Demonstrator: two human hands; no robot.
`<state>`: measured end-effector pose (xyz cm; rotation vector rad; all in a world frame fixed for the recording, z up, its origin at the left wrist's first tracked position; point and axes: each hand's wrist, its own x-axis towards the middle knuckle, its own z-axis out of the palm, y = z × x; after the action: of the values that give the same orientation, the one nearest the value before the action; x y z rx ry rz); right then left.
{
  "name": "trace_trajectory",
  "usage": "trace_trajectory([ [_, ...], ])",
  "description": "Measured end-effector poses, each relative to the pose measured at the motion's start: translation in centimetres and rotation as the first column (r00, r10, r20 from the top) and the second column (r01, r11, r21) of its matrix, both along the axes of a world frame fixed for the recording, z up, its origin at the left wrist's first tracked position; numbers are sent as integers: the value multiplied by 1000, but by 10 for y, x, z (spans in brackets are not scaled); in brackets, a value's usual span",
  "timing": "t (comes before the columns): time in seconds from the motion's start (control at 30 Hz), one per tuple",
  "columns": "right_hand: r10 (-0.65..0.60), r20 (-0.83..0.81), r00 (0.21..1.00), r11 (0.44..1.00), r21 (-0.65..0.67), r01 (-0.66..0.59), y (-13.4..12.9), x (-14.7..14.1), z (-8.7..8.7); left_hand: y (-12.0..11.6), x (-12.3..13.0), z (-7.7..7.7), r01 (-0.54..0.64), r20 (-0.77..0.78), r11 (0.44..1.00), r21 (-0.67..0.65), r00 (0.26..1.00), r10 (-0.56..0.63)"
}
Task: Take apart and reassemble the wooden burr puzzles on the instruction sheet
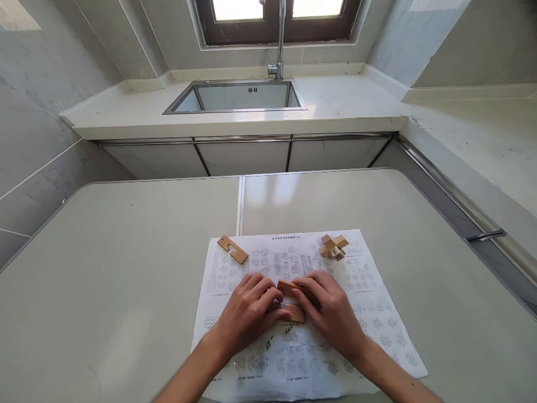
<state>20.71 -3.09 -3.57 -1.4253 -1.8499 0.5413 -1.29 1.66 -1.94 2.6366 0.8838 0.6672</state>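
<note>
While a cross-shaped interlocking wooden burr (pixel 334 246) is seen joined at the right of the printed sheet (pixel 310 355), the notched flat wooden piece (pixel 240 256) is left detached at its upper left. Between the hands, lower centre of the frame, an upper wooden block (pixel 286 287) and a lower wooden block (pixel 296 313) are separated by a gap, so no finished join is shown there. The upper block is pinched by the right hand (pixel 331 308); the lower is met by the left hand (pixel 247 313)'s thumb, its full grip hidden. Smooth, straight-edged, orange-brown wood is set against creased, glossy-looking paper.
</note>
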Motion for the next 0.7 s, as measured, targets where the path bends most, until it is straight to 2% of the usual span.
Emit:
trace_trajectory([
  [0.27, 12, -1, 1000, 1000, -11, -12, 2, -1, -1, -1, 0, 3, -47, 46, 999, -4, 998, 47],
  [0.47, 37, -78, 996, 999, -33, -40, 4, 2, 0, 2, 1, 6, 78, 24, 993, -86, 997, -77],
  [0.7, 42, -175, 984, 995, -83, -57, 2, 3, -1, 1, 1, 9, 92, 23, 985, -146, 996, -90],
])
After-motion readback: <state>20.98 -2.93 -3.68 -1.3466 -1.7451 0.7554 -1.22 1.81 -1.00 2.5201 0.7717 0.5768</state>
